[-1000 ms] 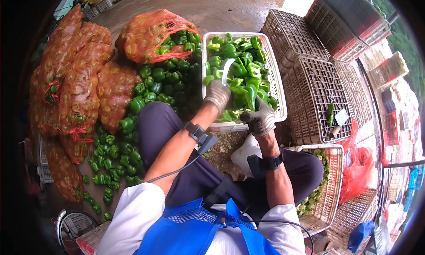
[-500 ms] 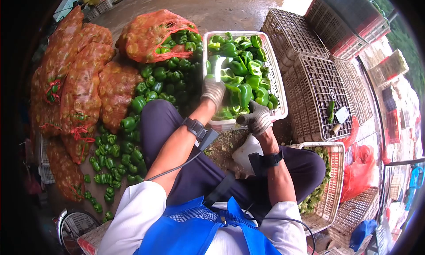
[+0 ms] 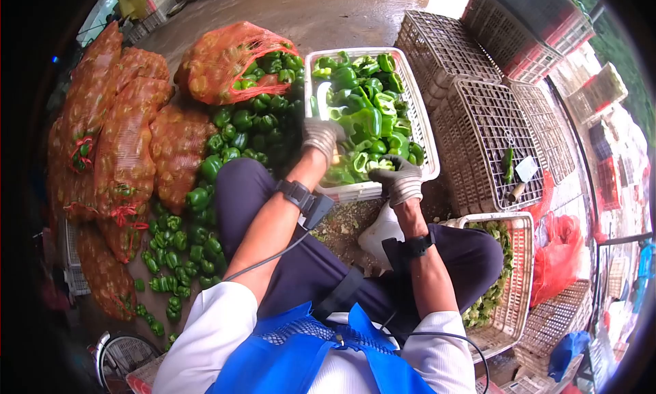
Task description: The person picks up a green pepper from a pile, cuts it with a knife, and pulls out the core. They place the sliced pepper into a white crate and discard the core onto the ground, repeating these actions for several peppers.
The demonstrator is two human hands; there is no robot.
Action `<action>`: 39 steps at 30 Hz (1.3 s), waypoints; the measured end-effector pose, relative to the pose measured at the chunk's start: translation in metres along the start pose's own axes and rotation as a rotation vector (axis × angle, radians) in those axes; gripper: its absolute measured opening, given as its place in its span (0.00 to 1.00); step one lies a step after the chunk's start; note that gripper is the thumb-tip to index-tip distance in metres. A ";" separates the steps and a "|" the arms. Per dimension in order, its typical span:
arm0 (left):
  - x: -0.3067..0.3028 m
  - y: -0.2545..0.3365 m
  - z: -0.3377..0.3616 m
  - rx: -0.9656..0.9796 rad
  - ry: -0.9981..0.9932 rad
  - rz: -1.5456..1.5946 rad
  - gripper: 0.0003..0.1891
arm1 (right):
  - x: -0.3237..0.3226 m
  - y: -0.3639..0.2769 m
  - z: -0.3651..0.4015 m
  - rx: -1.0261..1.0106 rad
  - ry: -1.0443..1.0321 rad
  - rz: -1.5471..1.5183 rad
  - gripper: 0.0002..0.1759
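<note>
My left hand [image 3: 321,136], in a grey glove, is closed at the near left rim of a white crate [image 3: 430,148]. A knife with a bright, curved, pale blade [image 3: 323,99] appears to extend up from it over the peppers. At the near right rim, my gloved right hand [image 3: 400,180] has its fingers curled round a cut green pepper [image 3: 378,164]; its grip is partly hidden. Green peppers [image 3: 369,120], many split with pale insides showing, fill the crate. Some green between my hands is smeared by motion.
Whole green peppers [image 3: 198,196] lie heaped at my left leg. Behind them stand full red mesh sacks [image 3: 130,141] and an opened sack [image 3: 229,62]. Stacked crates [image 3: 471,148] rise on the right, with a wooden-handled tool [image 3: 522,179] on top. A crate of scraps [image 3: 516,257] sits by my right knee.
My left hand has shifted slightly left and the pale blade has swung left with it. My right hand has moved slightly down, with its fingers now more curled. The view has shifted a little.
</note>
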State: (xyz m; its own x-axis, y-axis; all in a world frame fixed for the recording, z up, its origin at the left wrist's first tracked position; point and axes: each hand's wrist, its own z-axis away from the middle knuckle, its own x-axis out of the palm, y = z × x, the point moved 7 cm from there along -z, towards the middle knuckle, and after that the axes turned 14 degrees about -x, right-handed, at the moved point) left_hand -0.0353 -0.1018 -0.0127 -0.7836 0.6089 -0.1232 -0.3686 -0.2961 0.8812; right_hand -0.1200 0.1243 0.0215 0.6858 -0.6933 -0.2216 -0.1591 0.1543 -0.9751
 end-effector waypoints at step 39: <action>0.058 0.074 0.197 1.193 0.110 -0.712 0.11 | 0.002 -0.036 0.038 0.420 0.220 -0.701 0.09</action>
State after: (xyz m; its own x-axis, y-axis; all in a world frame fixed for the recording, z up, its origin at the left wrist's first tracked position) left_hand -0.0094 0.0567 0.1351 -0.6656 0.2850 -0.6898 -0.0999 0.8819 0.4608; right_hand -0.0853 0.1442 0.0558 0.3665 -0.8407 0.3988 0.5585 -0.1440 -0.8169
